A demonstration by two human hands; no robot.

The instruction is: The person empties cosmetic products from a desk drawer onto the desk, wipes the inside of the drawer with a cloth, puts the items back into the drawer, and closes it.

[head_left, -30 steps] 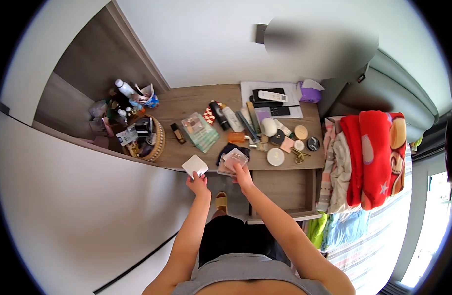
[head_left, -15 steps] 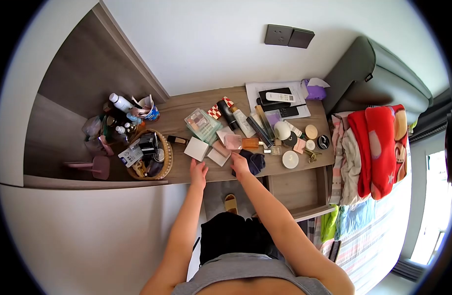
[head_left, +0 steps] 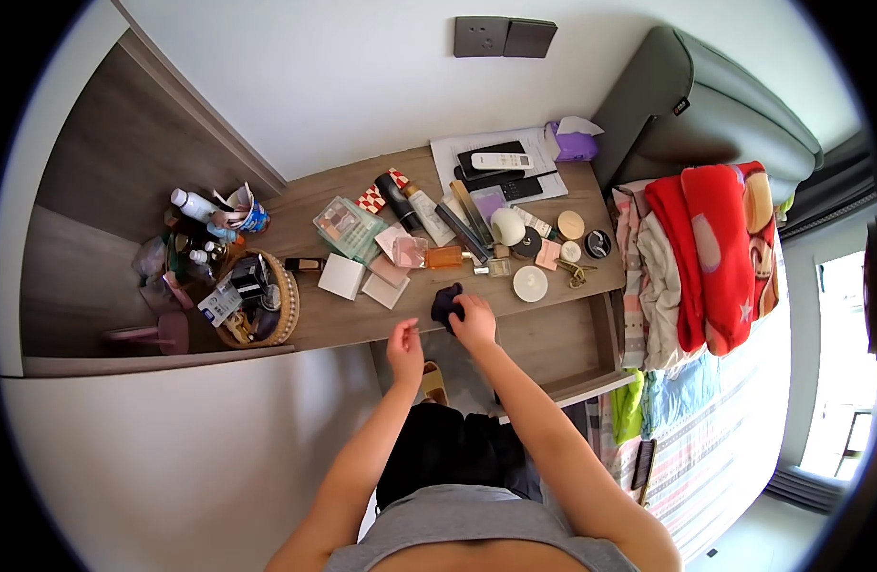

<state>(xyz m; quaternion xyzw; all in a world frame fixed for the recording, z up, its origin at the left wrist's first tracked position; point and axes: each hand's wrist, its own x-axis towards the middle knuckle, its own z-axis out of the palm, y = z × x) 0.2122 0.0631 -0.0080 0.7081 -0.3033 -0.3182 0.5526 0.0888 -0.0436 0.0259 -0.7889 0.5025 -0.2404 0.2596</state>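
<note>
My right hand (head_left: 474, 322) is closed on a bunched dark cloth (head_left: 445, 303) at the front edge of the wooden tabletop (head_left: 333, 324). Just to its left, my left hand (head_left: 406, 351) hovers by the same edge, holding nothing, its fingers loosely curled but apart. Beyond the hands lie a white square box (head_left: 342, 276), a pale flat case (head_left: 385, 291), a pink compact (head_left: 410, 253) and an amber bottle (head_left: 444, 257). A clear-lidded makeup palette (head_left: 343, 227) rests farther back. To the right of the cloth is a round white lid (head_left: 530, 283).
An open drawer (head_left: 562, 348) juts out at the right front. A woven basket (head_left: 288, 305) full of small items stands left, near bottles and a pink stand (head_left: 171, 332). Papers with a white remote (head_left: 502, 161) lie at the back. Folded red blankets (head_left: 715, 257) are stacked right.
My right hand has gathered up the dark cloth, which lay spread on the tabletop. My left hand has drawn back from the boxes, toward the right hand. The view has shifted.
</note>
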